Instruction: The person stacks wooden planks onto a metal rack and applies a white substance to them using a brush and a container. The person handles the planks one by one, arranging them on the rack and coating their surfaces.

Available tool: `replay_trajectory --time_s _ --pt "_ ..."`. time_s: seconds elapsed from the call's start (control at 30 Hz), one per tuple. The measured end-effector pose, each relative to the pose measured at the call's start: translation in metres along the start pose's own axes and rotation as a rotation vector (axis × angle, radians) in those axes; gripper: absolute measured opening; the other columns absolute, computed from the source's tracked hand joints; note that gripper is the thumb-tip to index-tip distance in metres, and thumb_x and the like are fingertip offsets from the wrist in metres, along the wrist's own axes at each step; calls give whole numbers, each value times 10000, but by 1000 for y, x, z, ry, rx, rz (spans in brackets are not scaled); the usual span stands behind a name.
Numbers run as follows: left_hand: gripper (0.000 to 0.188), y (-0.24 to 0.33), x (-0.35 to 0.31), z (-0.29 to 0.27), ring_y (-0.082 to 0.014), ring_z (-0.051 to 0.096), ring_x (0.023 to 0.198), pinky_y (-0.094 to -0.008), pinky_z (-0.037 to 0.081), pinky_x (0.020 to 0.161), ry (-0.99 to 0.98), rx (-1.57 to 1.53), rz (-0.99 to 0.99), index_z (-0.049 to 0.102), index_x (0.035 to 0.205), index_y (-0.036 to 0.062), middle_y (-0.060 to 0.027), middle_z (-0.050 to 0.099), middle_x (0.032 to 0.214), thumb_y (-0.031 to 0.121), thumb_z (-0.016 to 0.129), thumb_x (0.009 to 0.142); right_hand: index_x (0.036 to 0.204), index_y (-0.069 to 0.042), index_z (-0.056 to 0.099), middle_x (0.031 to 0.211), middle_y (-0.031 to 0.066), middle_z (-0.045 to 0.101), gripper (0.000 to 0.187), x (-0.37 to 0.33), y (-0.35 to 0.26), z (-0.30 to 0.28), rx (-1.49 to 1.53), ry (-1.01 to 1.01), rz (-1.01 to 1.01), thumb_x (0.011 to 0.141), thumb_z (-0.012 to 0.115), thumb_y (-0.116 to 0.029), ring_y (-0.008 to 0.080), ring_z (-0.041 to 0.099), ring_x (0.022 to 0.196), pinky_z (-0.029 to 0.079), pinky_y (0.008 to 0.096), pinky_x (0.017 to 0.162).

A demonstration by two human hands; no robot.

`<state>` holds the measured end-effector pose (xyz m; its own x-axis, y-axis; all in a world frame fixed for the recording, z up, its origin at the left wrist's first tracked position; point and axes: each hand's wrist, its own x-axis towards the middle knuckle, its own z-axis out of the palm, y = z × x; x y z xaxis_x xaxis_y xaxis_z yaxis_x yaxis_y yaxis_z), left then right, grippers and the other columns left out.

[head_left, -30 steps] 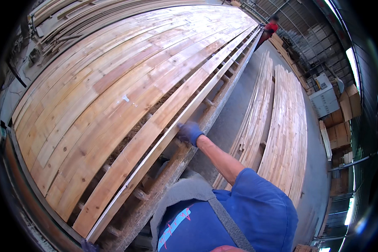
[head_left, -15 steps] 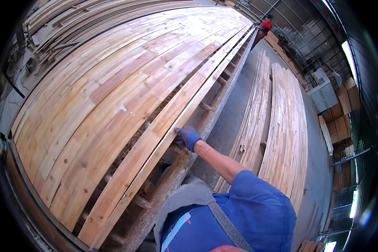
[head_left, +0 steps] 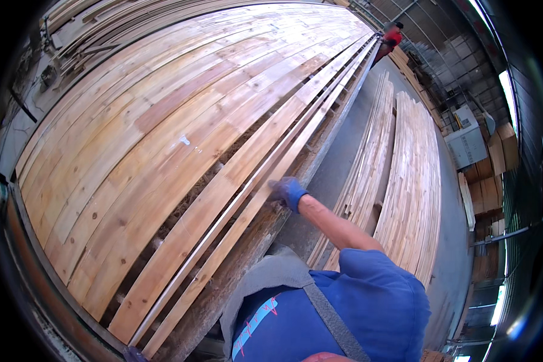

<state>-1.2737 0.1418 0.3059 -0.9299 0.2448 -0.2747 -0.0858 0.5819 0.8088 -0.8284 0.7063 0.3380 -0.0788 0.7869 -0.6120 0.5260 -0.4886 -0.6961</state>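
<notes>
My right hand, in a blue and grey glove, grips the outermost narrow wooden board partway along its length. A gap separates this board from the strip beside it, whose edge carries a white line. Farther left lies a wider board, with a dark gap on its far side. At the bottom edge, a small piece of my gloved left hand shows by the board ends; its fingers are mostly hidden. The boards run away to a person in red at the far end of the frame.
A broad panel of joined boards covers the left, with a small white blob on it. The metal frame edge bounds it. On the floor at right lie stacked wood strips. A pale cabinet stands beyond.
My right hand has moved right and slightly down with the outer board, widening the gap beside it. A bit of my left glove shows more clearly at the bottom. The view has shifted slightly.
</notes>
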Motion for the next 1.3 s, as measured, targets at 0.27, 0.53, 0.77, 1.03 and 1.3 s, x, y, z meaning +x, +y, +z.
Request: replay_trajectory --time_s 0.27,0.53,0.77,1.03,1.3 --pt "466 7 -8 -16 -131 487 837 -247 461 714 71 42 1 477 1334 -15 -46 559 1092 170 627 933 1040 40 595 870 202 682 211 21 10 -22 126 -228 182 950 506 -128 313 696 730 595 392 597" --pt "444 29 -20 7 -308 593 1097 -368 455 958 442 283 318 540 1249 -59 -213 606 1214 198 652 905 945 -107 614 778 98 700 133 56 -20 2 111 -82 159 946 559 -227 152 609 508 374 278 371" --pt "353 100 -57 96 -326 617 850 -436 495 759 141 590 637 615 1038 48 -173 625 931 328 675 833 943 -108 601 838 130 707 123 89 1 3 194 -80 101 945 550 -219 193 623 533 421 276 392" --pt "327 106 -79 185 -344 608 742 -463 483 658 299 626 581 584 900 77 -147 607 839 381 669 814 979 -184 560 881 59 681 133 90 9 -1 413 -314 220 971 518 -310 169 589 595 418 283 418" --pt "255 110 -82 194 -396 622 794 -478 499 702 277 591 400 589 891 55 -193 636 864 253 694 770 1075 -46 589 745 121 652 243 63 -20 -18 -179 -608 -1 938 523 -235 231 634 584 473 306 460"
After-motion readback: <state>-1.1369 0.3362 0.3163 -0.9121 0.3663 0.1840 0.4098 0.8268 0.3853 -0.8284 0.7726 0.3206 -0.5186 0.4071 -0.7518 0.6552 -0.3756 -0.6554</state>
